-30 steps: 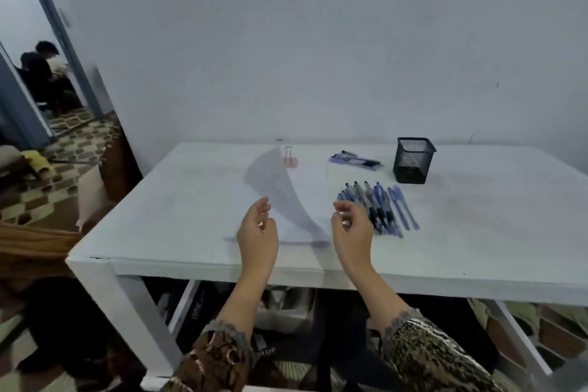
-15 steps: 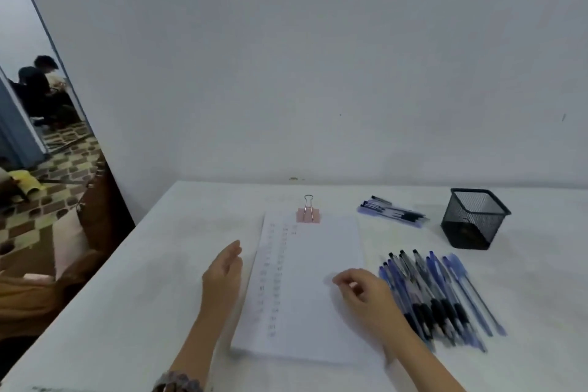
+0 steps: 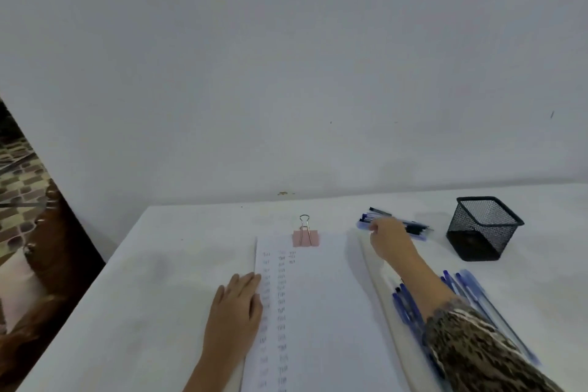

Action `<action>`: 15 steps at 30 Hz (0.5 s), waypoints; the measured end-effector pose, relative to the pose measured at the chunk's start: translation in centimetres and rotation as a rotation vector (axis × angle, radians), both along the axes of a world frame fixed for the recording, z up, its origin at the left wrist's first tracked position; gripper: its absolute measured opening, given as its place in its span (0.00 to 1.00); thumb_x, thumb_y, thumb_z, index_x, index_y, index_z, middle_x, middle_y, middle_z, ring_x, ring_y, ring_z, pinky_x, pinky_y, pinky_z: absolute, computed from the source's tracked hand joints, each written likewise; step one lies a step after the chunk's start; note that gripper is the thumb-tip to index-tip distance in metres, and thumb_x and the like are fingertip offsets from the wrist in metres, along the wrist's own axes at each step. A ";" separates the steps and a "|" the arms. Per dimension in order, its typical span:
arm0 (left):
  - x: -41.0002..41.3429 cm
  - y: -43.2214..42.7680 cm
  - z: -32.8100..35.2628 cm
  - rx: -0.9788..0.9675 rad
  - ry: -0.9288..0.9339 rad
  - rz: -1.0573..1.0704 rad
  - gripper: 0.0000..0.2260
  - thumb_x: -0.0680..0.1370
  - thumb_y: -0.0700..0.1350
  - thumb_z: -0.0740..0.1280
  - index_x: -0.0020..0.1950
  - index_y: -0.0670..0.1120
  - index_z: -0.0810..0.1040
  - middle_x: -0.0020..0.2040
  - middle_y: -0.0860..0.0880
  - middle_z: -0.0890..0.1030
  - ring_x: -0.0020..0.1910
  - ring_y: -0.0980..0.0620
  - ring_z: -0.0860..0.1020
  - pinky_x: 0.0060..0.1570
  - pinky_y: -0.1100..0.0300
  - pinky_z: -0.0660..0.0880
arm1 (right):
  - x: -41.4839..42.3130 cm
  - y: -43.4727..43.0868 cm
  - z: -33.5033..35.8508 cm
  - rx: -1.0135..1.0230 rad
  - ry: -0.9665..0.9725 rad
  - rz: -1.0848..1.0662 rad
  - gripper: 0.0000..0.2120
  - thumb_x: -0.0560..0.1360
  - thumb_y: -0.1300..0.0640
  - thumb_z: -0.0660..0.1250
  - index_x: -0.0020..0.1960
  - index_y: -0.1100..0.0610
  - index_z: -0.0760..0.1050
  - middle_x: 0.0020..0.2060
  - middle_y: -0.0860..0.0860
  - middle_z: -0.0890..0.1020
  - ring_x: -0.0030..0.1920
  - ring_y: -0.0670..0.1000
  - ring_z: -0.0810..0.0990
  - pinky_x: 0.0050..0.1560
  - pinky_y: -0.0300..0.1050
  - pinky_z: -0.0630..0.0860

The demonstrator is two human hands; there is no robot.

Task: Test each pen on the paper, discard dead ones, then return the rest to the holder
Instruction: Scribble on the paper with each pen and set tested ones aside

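A white paper with columns of small pen marks lies on the table, held at its top by a pink binder clip. My left hand rests flat on the paper's left edge. My right hand reaches far right to a small pile of pens at the back; its fingers touch the pile, and whether they grip a pen is hidden. A larger row of blue pens lies under my right forearm. The black mesh holder stands empty at the right.
The white table stands against a white wall. Its left edge drops to a doorway with a patterned floor.
The view has moved closer to the table. My right hand went from the paper's right edge forward to the far pile of pens. My left hand settled flat on the paper's left edge.
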State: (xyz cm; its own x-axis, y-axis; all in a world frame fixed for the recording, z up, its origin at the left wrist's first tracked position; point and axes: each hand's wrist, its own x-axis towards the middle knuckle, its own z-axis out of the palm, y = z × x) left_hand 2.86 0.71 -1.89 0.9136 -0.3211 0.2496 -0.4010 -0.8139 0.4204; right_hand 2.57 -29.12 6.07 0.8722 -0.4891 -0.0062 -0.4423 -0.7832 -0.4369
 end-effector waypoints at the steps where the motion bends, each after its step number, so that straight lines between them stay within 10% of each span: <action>1: -0.1 0.0 -0.1 -0.014 -0.015 0.009 0.36 0.70 0.59 0.37 0.69 0.49 0.69 0.69 0.54 0.70 0.72 0.51 0.62 0.70 0.57 0.52 | 0.8 -0.6 -0.6 -0.108 0.047 -0.010 0.14 0.77 0.67 0.54 0.56 0.60 0.75 0.59 0.59 0.75 0.58 0.58 0.75 0.55 0.47 0.73; 9: -0.1 0.1 0.3 0.025 0.040 0.029 0.40 0.66 0.60 0.30 0.74 0.54 0.59 0.74 0.60 0.59 0.75 0.58 0.51 0.68 0.65 0.39 | 2.3 -2.6 -3.5 -0.466 0.118 0.005 0.12 0.80 0.57 0.56 0.63 0.57 0.68 0.61 0.53 0.73 0.61 0.54 0.71 0.57 0.47 0.70; 15: -0.1 0.1 0.1 0.004 0.043 0.025 0.39 0.66 0.60 0.31 0.73 0.53 0.61 0.73 0.58 0.62 0.75 0.56 0.53 0.69 0.63 0.41 | 1.8 -1.3 -0.4 -0.126 -0.091 0.127 0.08 0.80 0.61 0.55 0.57 0.60 0.68 0.51 0.56 0.78 0.45 0.54 0.74 0.42 0.45 0.67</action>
